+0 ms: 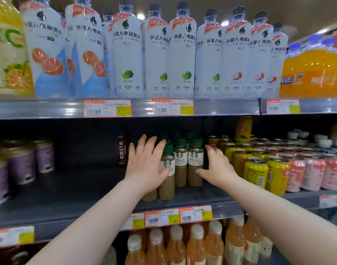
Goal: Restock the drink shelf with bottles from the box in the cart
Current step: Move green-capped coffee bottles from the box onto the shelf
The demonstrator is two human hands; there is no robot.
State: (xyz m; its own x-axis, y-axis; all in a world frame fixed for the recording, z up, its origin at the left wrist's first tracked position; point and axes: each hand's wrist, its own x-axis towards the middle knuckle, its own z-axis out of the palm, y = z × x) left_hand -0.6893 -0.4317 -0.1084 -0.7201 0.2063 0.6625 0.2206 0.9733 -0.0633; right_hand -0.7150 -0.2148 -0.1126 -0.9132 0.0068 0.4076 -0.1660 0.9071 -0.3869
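Well, there are two hands and a bunch of small coffee bottles [180, 163] on the middle shelf [68, 197]. Four bottles show at the front of the bunch. More green caps peek out behind them, too packed to count. One dark Costa bottle [122, 150] stands alone to the left, back in the shadow.

Every coffee bottle stands straight up, cap on top, with its long side going up and down. The labels face out to the front.

Each bottle is see-through with light brown milky coffee inside. It has a green cap and a white label with a round green mark.

The left hand [146, 165] lies spread wide over the two front left bottles. Its fingers are straight and its thumb rests on the front bottle's label. The right hand [217, 165] is wide too. It is cupped against the right side of the bunch, and its thumb touches the bottle on the right, low down.

Yellow cans [255, 173] and pink cans [313, 173] fill the shelf just to the right. Purple cups [20, 165] sit far to the left. Tall white bottles [183, 54] line the shelf above, and orange drinks [175, 245] stand below.
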